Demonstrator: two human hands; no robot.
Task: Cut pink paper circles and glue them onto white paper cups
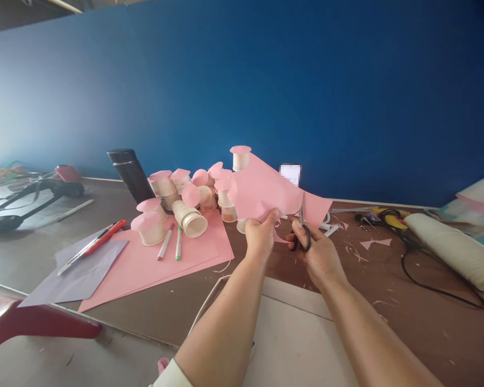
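Two hands up front, yeah? What's the L hand [262,234] got?

– Pinching the lower edge of the pink sheet [262,185]. Sheet's held up over the counter [435,336], w/ white cups [152,237] behind & to its L; many have pink tops.

– & the R hand [317,251]?

– Fingers thru the handles of the scissors [307,239], blades at the sheet's R part. Can't tell if the blades are fully closed.

– OK, L side, pls?

– Tipped cup stack [193,223], plus a red marker [165,243] & green marker [178,244] on pink paper [145,275]. Red cutter [99,242] lies on grey-purple paper [91,277]. Black bottle [131,174] stands nr the blue wall [242,75].

– R side?

– Pink scrap [375,244] on the counter, then a pale roll [447,250] lying further R.
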